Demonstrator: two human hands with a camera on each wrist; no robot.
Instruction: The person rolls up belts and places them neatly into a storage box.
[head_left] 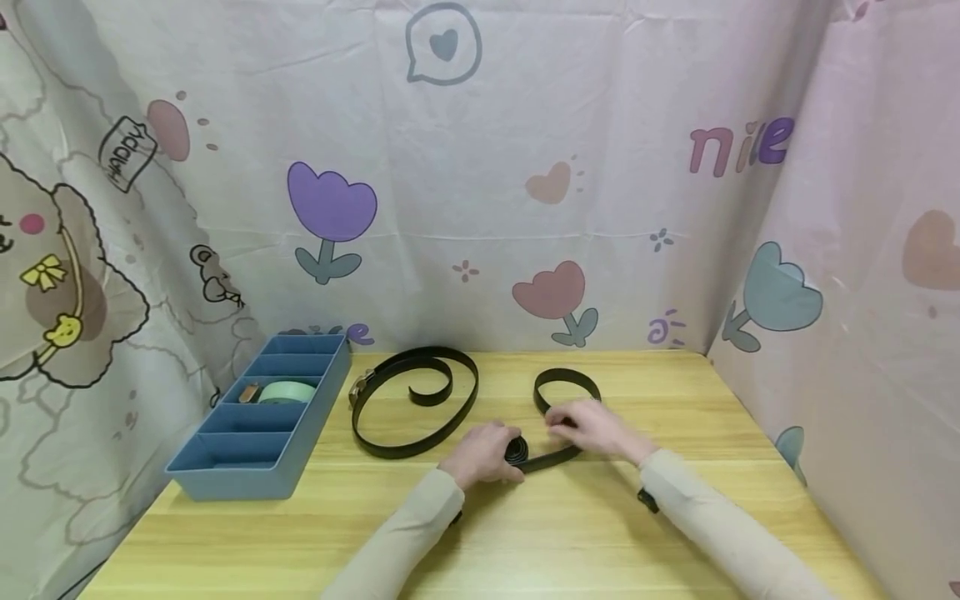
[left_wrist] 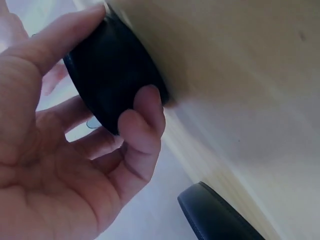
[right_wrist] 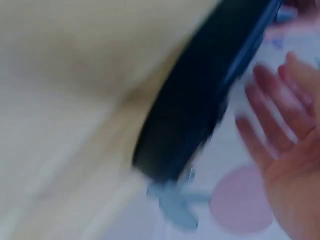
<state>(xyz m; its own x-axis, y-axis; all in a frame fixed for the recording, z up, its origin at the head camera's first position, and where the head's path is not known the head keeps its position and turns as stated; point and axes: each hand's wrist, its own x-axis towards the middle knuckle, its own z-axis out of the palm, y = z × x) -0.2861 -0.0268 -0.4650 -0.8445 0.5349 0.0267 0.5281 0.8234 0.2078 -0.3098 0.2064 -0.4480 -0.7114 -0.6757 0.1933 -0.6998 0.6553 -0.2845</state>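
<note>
A black belt [head_left: 551, 458] stands on its edge on the table, with one end wound into a tight coil and the other curving in a loop behind. My left hand [head_left: 486, 454] holds the coil from the left; in the left wrist view, thumb and fingers wrap the rolled belt [left_wrist: 112, 70]. Over the strap between coil and loop is my right hand [head_left: 592, 427]. The right wrist view is blurred, but there the right hand [right_wrist: 295, 145] has loosely extended fingers, apart from the belt strap [right_wrist: 200, 95].
To the left lies a second black belt [head_left: 416, 450] in a wide curl with a metal buckle [head_left: 362, 385]. Left of that stands a blue divided tray [head_left: 281, 487]; one compartment holds a pale green roll [head_left: 287, 392] and a brown item [head_left: 249, 392]. A printed curtain [head_left: 450, 192] hangs behind.
</note>
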